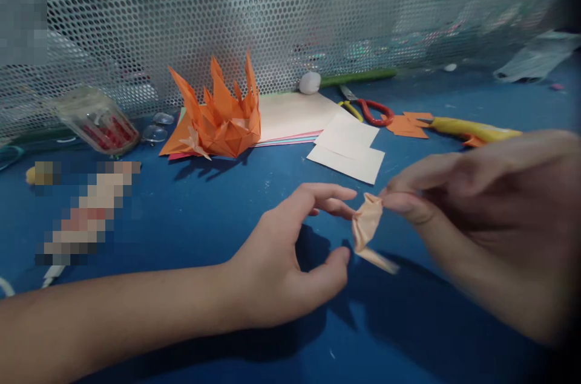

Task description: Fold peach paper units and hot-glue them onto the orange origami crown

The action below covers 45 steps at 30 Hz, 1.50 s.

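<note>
A small cream-coloured folded paper piece [368, 222] hangs above the blue table, with a narrow strip pointing down to the right and slightly blurred. My right hand [458, 190] pinches its upper right corner between thumb and forefinger. On its other side, my left hand [295, 257] is open, thumb and fingers apart around the paper's left edge. One left fingertip is at that edge; whether it presses on the paper I cannot tell. Behind the hands stands an orange folded-paper model [229, 124] with tall pointed tips, and a small pale folded piece [195, 143] leans at its front.
Cream paper rectangles [347, 154] lie beyond my hands, before stacked coloured sheets [290, 121]. Red-handled scissors [374, 112], orange paper scraps [408, 124] and a yellow-handled tool [472, 129] are at right. Left are a jar [102, 124] and glasses [157, 130]. A perforated metal panel [281, 9] bounds the back.
</note>
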Each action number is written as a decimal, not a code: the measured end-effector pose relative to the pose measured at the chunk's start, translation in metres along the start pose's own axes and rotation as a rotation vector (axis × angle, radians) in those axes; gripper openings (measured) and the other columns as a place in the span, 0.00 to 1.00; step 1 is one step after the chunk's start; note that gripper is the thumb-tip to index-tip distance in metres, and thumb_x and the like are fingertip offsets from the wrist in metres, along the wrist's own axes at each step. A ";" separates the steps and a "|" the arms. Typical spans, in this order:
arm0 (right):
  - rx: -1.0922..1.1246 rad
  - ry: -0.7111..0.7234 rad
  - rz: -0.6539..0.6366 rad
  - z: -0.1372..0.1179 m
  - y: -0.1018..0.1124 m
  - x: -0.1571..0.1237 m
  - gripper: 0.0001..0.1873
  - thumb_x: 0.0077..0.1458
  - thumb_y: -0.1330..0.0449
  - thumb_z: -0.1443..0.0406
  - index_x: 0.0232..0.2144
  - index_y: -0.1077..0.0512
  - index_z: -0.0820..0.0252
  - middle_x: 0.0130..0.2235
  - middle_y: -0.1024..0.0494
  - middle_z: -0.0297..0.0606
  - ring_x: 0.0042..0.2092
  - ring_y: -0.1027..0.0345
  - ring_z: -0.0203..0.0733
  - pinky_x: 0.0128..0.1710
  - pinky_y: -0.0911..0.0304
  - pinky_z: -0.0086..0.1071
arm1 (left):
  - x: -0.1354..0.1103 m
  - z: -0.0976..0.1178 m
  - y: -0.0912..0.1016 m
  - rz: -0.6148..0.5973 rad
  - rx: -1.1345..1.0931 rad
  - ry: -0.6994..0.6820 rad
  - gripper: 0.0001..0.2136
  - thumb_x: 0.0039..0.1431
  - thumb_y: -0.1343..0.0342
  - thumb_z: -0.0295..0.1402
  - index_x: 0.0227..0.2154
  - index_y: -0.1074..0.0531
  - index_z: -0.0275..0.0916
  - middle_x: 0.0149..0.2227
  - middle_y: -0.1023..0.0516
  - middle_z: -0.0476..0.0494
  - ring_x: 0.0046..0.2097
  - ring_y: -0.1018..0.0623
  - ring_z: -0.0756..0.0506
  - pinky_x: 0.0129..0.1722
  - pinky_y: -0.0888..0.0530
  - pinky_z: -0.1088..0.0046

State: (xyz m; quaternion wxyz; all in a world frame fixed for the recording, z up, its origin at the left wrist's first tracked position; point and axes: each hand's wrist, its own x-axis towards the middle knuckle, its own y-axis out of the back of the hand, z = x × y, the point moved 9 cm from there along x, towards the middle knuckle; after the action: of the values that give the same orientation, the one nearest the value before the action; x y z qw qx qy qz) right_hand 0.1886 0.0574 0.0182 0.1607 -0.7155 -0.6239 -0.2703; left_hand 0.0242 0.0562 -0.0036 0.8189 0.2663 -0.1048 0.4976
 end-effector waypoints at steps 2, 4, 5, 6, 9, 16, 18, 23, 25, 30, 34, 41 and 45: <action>0.068 -0.065 -0.086 0.006 -0.011 0.008 0.18 0.52 0.28 0.64 0.30 0.37 0.48 0.28 0.23 0.27 0.28 0.28 0.37 0.30 0.29 0.30 | 0.001 -0.001 0.001 0.018 0.019 -0.008 0.19 0.58 0.40 0.25 0.52 0.33 0.39 0.51 0.21 0.38 0.54 0.21 0.41 0.57 0.27 0.65; 0.096 -0.195 -0.195 0.019 -0.020 0.012 0.20 0.50 0.27 0.58 0.28 0.37 0.51 0.26 0.24 0.26 0.26 0.30 0.33 0.27 0.31 0.26 | 0.003 -0.002 0.000 0.009 -0.025 -0.005 0.19 0.59 0.39 0.27 0.52 0.33 0.40 0.53 0.22 0.39 0.56 0.22 0.41 0.58 0.28 0.66; 0.126 -0.271 -0.233 0.027 -0.023 0.013 0.21 0.50 0.26 0.56 0.27 0.37 0.52 0.26 0.25 0.26 0.26 0.30 0.32 0.27 0.32 0.25 | 0.003 -0.003 -0.001 0.001 -0.061 -0.002 0.19 0.60 0.38 0.27 0.53 0.33 0.41 0.53 0.22 0.40 0.56 0.23 0.42 0.59 0.28 0.66; 0.156 -0.333 -0.258 0.034 -0.024 0.012 0.22 0.50 0.26 0.55 0.27 0.37 0.53 0.25 0.25 0.26 0.26 0.30 0.32 0.27 0.32 0.24 | 0.004 -0.003 -0.001 -0.002 -0.100 0.005 0.19 0.60 0.37 0.28 0.53 0.33 0.42 0.53 0.22 0.41 0.56 0.22 0.42 0.59 0.29 0.65; 0.205 -0.430 -0.298 0.045 -0.026 0.010 0.19 0.52 0.27 0.55 0.29 0.34 0.55 0.26 0.24 0.26 0.29 0.28 0.31 0.31 0.32 0.24 | 0.004 -0.006 0.000 0.022 -0.196 0.049 0.16 0.61 0.36 0.28 0.50 0.30 0.43 0.54 0.23 0.42 0.55 0.22 0.43 0.58 0.27 0.66; -0.055 -0.228 -0.394 0.026 -0.035 0.006 0.15 0.57 0.33 0.51 0.31 0.28 0.54 0.30 0.20 0.33 0.30 0.25 0.38 0.29 0.29 0.29 | 0.004 -0.022 0.004 0.139 -0.416 0.205 0.05 0.62 0.39 0.26 0.38 0.28 0.40 0.54 0.23 0.42 0.42 0.19 0.51 0.46 0.22 0.75; -0.194 -0.076 -0.388 0.017 -0.033 0.006 0.10 0.59 0.35 0.54 0.35 0.26 0.52 0.35 0.18 0.35 0.36 0.23 0.42 0.35 0.26 0.33 | 0.004 -0.030 0.006 0.203 -0.476 0.279 0.05 0.61 0.38 0.26 0.37 0.29 0.39 0.52 0.22 0.43 0.39 0.20 0.53 0.42 0.22 0.78; -0.431 0.298 -0.301 -0.006 -0.025 0.007 0.06 0.60 0.35 0.61 0.40 0.26 0.51 0.44 0.20 0.39 0.47 0.24 0.47 0.46 0.26 0.41 | 0.005 -0.039 0.006 0.249 -0.584 0.390 0.08 0.59 0.37 0.26 0.34 0.33 0.39 0.43 0.18 0.45 0.32 0.23 0.54 0.32 0.24 0.81; -0.453 0.432 -0.315 -0.016 -0.027 0.003 0.09 0.59 0.35 0.67 0.42 0.26 0.49 0.45 0.20 0.38 0.47 0.23 0.45 0.48 0.26 0.39 | 0.005 -0.038 0.003 0.200 -0.569 0.409 0.07 0.60 0.38 0.28 0.32 0.31 0.38 0.44 0.19 0.43 0.29 0.25 0.55 0.30 0.26 0.80; -0.498 0.598 -0.424 -0.030 -0.034 -0.007 0.15 0.61 0.40 0.75 0.43 0.24 0.49 0.41 0.18 0.36 0.41 0.20 0.39 0.43 0.26 0.28 | 0.005 -0.035 -0.001 0.142 -0.537 0.415 0.05 0.61 0.37 0.31 0.32 0.27 0.37 0.48 0.22 0.43 0.28 0.28 0.55 0.28 0.29 0.79; -0.536 0.619 -0.445 -0.032 -0.034 -0.008 0.14 0.62 0.41 0.74 0.42 0.23 0.49 0.40 0.17 0.34 0.38 0.20 0.38 0.41 0.25 0.26 | 0.005 -0.032 0.005 0.155 -0.378 0.363 0.05 0.61 0.38 0.31 0.30 0.24 0.38 0.45 0.22 0.47 0.32 0.27 0.54 0.31 0.30 0.79; -0.464 0.481 -0.396 -0.030 -0.032 -0.001 0.07 0.63 0.40 0.69 0.37 0.26 0.50 0.33 0.16 0.30 0.33 0.20 0.37 0.33 0.25 0.26 | 0.004 -0.026 0.009 0.139 -0.249 0.275 0.03 0.56 0.31 0.31 0.32 0.20 0.41 0.46 0.21 0.47 0.40 0.22 0.50 0.36 0.27 0.78; -0.401 0.377 -0.384 -0.028 -0.032 0.001 0.04 0.61 0.37 0.65 0.33 0.25 0.50 0.30 0.16 0.29 0.30 0.21 0.36 0.32 0.26 0.26 | 0.006 -0.018 0.012 0.156 -0.148 0.215 0.03 0.55 0.31 0.29 0.31 0.18 0.41 0.44 0.19 0.45 0.44 0.21 0.48 0.31 0.28 0.81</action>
State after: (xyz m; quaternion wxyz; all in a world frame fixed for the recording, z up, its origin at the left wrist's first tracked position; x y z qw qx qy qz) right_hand 0.1520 0.0484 0.0378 0.0755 -0.5398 -0.6410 -0.5404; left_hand 0.0147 0.0750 -0.0122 0.8015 0.1414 -0.0730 0.5764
